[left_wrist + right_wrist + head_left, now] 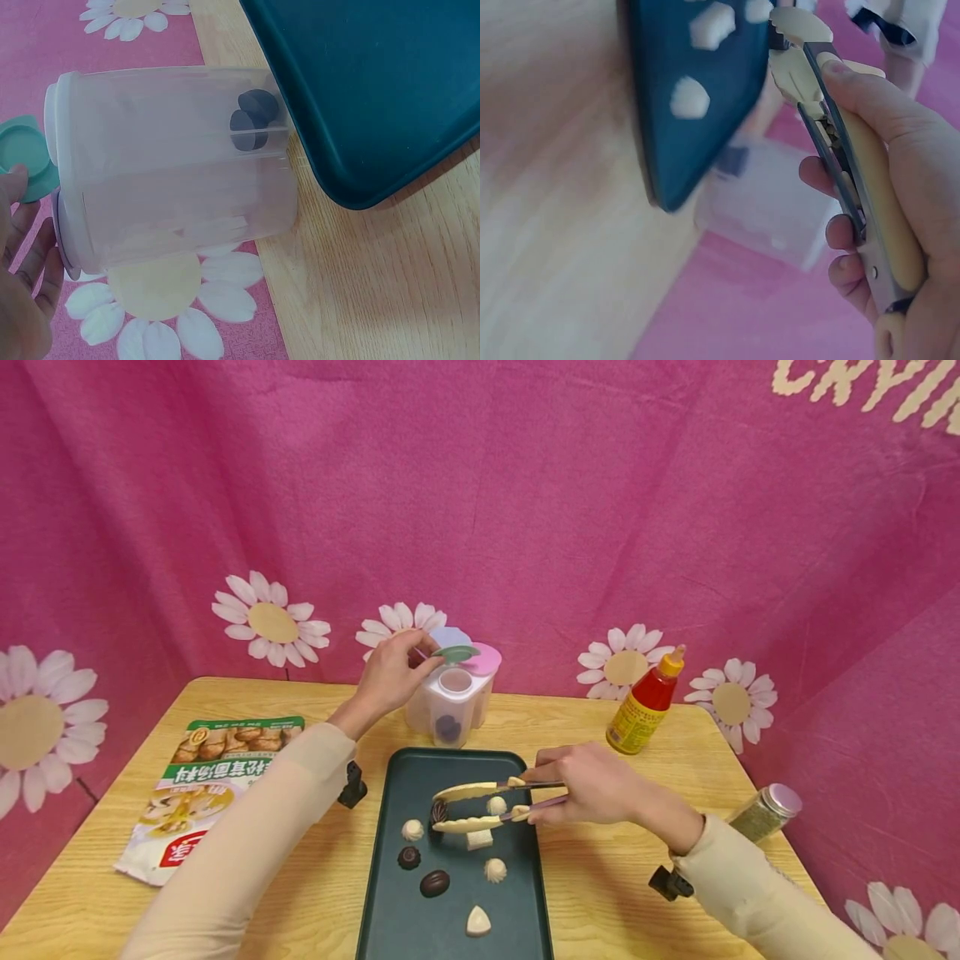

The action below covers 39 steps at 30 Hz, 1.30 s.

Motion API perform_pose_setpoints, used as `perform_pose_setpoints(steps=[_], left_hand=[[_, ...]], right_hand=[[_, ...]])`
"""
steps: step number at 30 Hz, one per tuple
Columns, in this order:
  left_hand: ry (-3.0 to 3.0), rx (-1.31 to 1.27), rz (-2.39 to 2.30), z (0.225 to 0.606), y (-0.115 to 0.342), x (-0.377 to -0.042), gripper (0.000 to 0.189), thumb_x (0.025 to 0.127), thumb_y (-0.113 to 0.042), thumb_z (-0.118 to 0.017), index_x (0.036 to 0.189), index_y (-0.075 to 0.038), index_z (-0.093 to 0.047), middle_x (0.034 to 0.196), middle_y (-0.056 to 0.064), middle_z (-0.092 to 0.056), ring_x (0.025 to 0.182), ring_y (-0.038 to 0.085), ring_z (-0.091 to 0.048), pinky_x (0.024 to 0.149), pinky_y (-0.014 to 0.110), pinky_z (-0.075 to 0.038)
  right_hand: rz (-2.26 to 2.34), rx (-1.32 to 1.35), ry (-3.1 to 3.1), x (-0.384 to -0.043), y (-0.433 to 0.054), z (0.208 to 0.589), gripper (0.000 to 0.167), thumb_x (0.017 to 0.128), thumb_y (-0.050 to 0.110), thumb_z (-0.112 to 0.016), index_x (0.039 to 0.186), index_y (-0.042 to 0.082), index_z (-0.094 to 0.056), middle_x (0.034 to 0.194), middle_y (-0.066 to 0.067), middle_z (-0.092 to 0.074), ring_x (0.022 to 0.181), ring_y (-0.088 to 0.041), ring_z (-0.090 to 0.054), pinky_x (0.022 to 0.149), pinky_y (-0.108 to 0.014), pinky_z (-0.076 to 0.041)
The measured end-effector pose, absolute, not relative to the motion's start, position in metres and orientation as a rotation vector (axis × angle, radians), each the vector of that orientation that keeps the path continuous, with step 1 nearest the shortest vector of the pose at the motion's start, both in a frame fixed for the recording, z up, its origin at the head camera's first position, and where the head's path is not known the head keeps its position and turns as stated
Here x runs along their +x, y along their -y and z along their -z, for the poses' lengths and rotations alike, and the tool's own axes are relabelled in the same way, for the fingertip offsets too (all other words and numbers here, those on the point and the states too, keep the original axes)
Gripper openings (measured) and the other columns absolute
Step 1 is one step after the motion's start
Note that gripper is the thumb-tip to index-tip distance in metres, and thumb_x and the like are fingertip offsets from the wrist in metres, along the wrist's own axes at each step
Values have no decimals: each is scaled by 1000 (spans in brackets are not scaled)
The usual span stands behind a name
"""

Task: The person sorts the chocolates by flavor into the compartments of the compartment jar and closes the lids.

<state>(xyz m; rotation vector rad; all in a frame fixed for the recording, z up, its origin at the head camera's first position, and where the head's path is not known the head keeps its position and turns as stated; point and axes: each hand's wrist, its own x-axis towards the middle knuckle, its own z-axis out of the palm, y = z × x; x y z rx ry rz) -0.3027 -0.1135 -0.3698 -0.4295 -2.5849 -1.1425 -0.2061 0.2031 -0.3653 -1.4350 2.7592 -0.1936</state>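
My left hand [393,672] pinches the raised green lid [456,654] of a clear, divided storage container [454,703] behind the tray. A couple of dark pieces [253,120] lie inside one compartment. My right hand [592,783] grips cream-coloured food tongs [472,823]; between their tips sits a ridged dark chocolate [438,812]. Whether that chocolate touches the dark green tray [517,877] I cannot tell. White chocolates [478,922] and dark ones [435,883] are spread over the tray below the tongs.
Left of the tray lies a food packet [202,785]. A red sauce bottle [647,706] with a yellow cap stands at the back right. Farther right, a seasoning jar [767,812] is partly behind my right forearm. Purple and blue lids [483,658] also top the container.
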Motion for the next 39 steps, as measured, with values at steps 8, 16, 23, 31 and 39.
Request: perform_pose_setpoints(steps=[8, 16, 23, 31, 39], left_hand=[[2562, -448, 1136, 372, 114, -305, 17, 98, -20, -77, 108, -8, -71, 106, 12, -72, 92, 28, -73, 82, 41, -58], [2554, -460, 1141, 372, 115, -305, 16, 97, -20, -77, 106, -8, -72, 104, 12, -73, 90, 27, -74, 79, 39, -58], [2558, -460, 1131, 372, 114, -304, 15, 98, -20, -77, 107, -9, -72, 105, 11, -73, 91, 27, -74, 80, 40, -58], [2552, -467, 1128, 372, 115, -305, 15, 98, -19, -76, 106, -8, -72, 105, 12, -73, 91, 27, -75, 81, 41, -59], [2553, -461, 1135, 371, 114, -304, 15, 98, -20, -77, 106, -8, -72, 106, 12, -73, 91, 28, -75, 82, 42, -59]], right_hand=[[226, -1445, -2980, -219, -220, 336, 45, 81, 46, -89, 116, 18, -82, 92, 5, -74, 66, -2, -50, 53, -16, -35], [314, -1345, -3131, -244, -229, 310, 53, 77, 45, -92, 117, 12, -82, 105, -8, -80, 61, -6, -46, 51, -21, -31], [327, -1282, -3173, -267, -226, 302, 53, 79, 47, -91, 118, 13, -81, 94, -4, -76, 60, -8, -44, 53, -24, -32], [307, -1123, -3157, -283, -221, 302, 57, 81, 50, -88, 125, 14, -79, 101, -7, -76, 65, -14, -51, 56, -28, -37], [264, -1106, -3167, -286, -218, 306, 56, 81, 53, -87, 124, 19, -79, 98, -3, -76, 65, -14, -50, 52, -27, -35]])
